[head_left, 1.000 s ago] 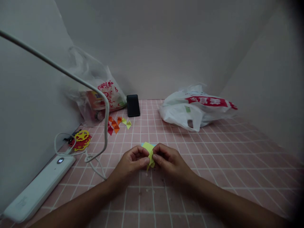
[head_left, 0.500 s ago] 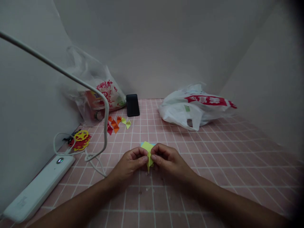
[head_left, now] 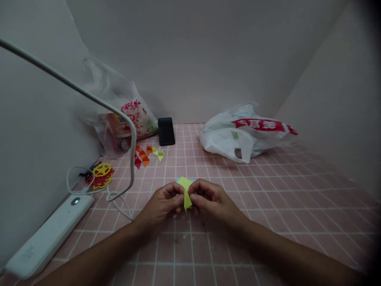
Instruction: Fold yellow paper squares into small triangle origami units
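A small piece of folded yellow paper (head_left: 186,194) is pinched between my two hands at the middle of the table. My left hand (head_left: 165,201) grips its left edge between thumb and forefinger. On the other side, my right hand (head_left: 210,198) holds the right edge with thumb and curled fingers. The paper stands at an angle, with a narrow point facing down toward me. Behind it shows a bit of light blue paper (head_left: 193,181), mostly hidden by the hands and the yellow piece.
Folded paper pieces, orange (head_left: 145,159) and yellow (head_left: 160,155), lie beyond my left hand. A phone (head_left: 166,132), a clear plastic bag (head_left: 139,119) and a white bag (head_left: 220,139) stand at the back. A white power bank (head_left: 50,238) and its cable (head_left: 133,159) occupy the left.
The yellow paper has turned slightly between my fingers, and its lower point looks shorter and broader. Both hands remain in nearly the same place.
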Available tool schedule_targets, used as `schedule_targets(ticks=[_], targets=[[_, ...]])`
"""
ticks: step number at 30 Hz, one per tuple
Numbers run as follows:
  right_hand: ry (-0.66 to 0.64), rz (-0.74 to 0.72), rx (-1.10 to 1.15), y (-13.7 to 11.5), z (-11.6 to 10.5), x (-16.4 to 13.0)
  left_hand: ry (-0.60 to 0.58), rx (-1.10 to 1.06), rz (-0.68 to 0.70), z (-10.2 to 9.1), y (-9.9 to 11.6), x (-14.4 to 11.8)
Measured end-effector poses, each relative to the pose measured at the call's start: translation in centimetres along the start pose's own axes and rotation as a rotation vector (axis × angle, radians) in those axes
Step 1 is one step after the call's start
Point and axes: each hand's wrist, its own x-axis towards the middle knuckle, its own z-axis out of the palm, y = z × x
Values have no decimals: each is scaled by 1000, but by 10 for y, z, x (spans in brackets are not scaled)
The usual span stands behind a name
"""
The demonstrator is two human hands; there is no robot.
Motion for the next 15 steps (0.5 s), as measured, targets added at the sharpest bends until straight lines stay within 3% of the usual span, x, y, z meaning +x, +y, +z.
schedule_targets(ticks=[4,10,15], targets=[[-18,-123,-80,0,2,-2,-37,-37,65,2,1,0],[68,-388,-512,0,3,-6,-78,-106,116,5,3,-2],[66,-556,-638,1,2,-8,-119,-118,182,5,4,-3]])
